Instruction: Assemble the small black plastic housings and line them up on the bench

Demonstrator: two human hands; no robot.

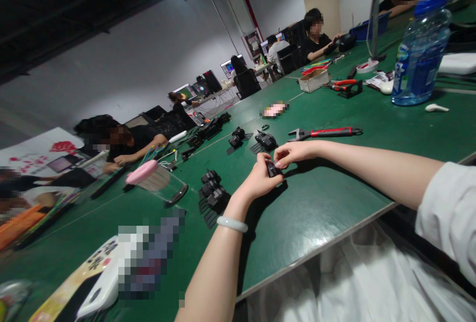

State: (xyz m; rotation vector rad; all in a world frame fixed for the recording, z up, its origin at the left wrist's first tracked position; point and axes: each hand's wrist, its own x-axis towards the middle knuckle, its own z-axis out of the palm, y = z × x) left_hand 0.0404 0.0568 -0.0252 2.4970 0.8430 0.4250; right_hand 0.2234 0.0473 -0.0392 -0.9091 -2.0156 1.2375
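Both hands meet over the green table (316,203) around a small black plastic part (274,169). My left hand (260,178), with a pale bangle (232,224) at the wrist, is closed on it from the near side. The fingertips of my right hand (288,154) pinch at its upper right edge. Just beyond the hands lies a similar black part with comb-like prongs (265,139), and another pronged part (238,138) sits left of that. A cluster of black pronged parts (213,193) rests left of my left wrist. An adjustable wrench (323,133) with red-and-black handle lies behind my right forearm.
A clear cup with a pink lid (143,172) lies tilted at left. A large water bottle (422,54) stands at right, near red-handled pliers (344,84) and a small box (314,80). Other people sit around the table, one (128,138) at left. The table's front edge (316,252) runs close to my lap.
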